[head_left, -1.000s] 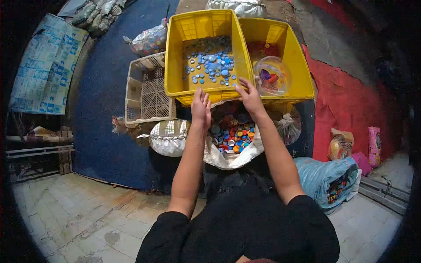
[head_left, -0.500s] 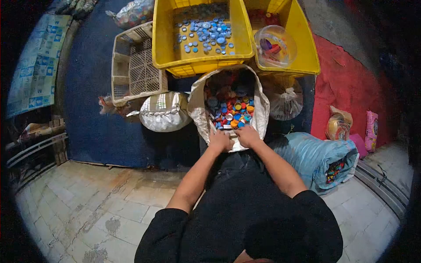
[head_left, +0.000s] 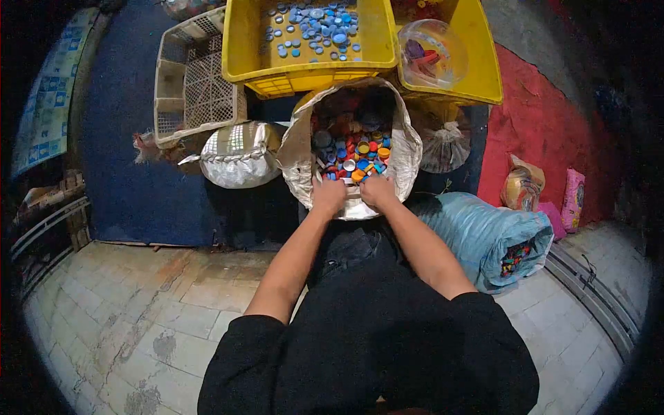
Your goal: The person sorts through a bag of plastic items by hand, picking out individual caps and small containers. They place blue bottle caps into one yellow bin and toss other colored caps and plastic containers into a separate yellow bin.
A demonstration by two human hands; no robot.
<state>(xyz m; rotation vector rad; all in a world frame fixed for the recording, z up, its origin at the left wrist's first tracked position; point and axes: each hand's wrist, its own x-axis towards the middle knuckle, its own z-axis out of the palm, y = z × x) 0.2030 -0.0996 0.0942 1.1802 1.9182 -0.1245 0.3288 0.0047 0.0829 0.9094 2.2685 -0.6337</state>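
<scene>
A white woven sack (head_left: 296,155) stands open in front of me, with many coloured bottle caps (head_left: 356,155) inside. Both hands are at its near rim, side by side and a little apart. My left hand (head_left: 329,196) is closed on the rim at the left, its fingertips folded over the edge beside the caps. To its right, my right hand (head_left: 378,191) grips the same rim, fingers curled inward. Beyond the sack is a yellow crate (head_left: 311,71) with blue caps (head_left: 332,31) on its bottom.
Another yellow crate (head_left: 484,72) holds a clear tub (head_left: 443,62). A pale mesh crate (head_left: 200,90) and a tied white sack (head_left: 238,162) are at the left. On the right lie a blue sack (head_left: 470,228) of caps and small bags on red cloth (head_left: 519,117).
The view has shifted, so the sack and crates appear higher and slightly left. Both hands have stayed at the sack's near rim, their fingers now more tightly curled.
</scene>
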